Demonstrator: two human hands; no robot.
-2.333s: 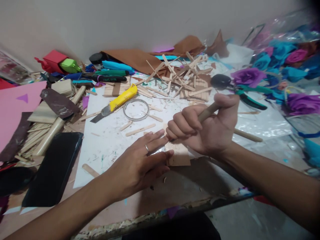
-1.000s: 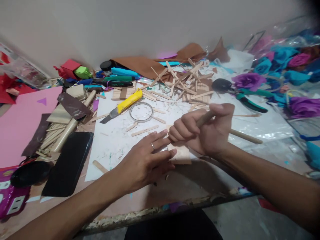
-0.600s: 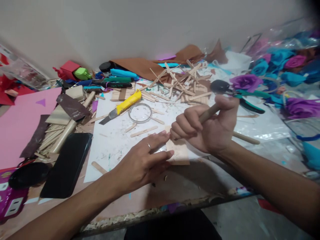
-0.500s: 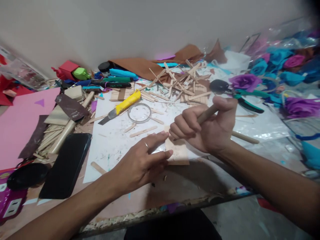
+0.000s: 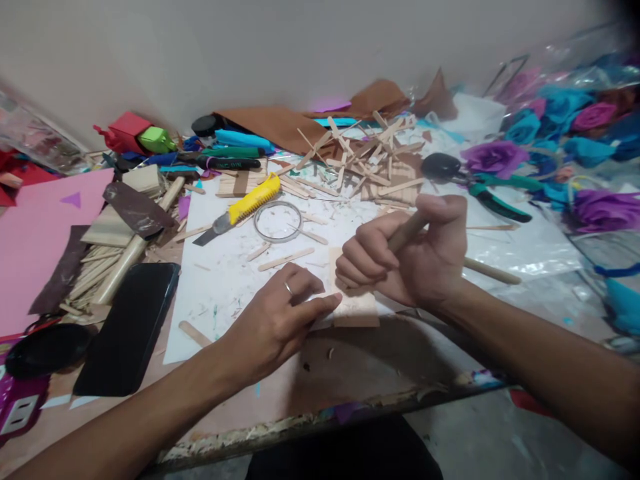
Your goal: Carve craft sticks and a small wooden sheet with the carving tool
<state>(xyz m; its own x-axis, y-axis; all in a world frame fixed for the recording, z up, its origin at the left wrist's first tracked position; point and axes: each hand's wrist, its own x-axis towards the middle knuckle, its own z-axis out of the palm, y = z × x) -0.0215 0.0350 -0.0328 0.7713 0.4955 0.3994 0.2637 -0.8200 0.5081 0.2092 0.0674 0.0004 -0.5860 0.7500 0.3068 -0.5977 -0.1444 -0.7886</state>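
My right hand [image 5: 407,263] is closed in a fist around a wooden-handled tool [image 5: 493,271], held slantwise; its working tip is hidden under my fingers. Below that fist lies a small flat panel of glued craft sticks [image 5: 356,308] on a white sheet [image 5: 220,287]. My left hand [image 5: 277,320] rests at the panel's left edge. Its fingers are curled in and the thumb presses on the edge. A ring shows on one finger.
A yellow utility knife [image 5: 247,203], a tape ring [image 5: 277,221] and loose craft sticks [image 5: 365,160] lie behind. A black phone [image 5: 127,327], a dowel [image 5: 133,250] and pink paper [image 5: 35,233] sit left. Green pliers [image 5: 493,200] and paper flowers [image 5: 575,133] are right. The table's worn front edge [image 5: 300,427] is near.
My left hand's fingers, earlier stretched flat beside the panel, have curled in, with the thumb now on the panel's edge. My right fist with the tool dropped slightly onto the panel.
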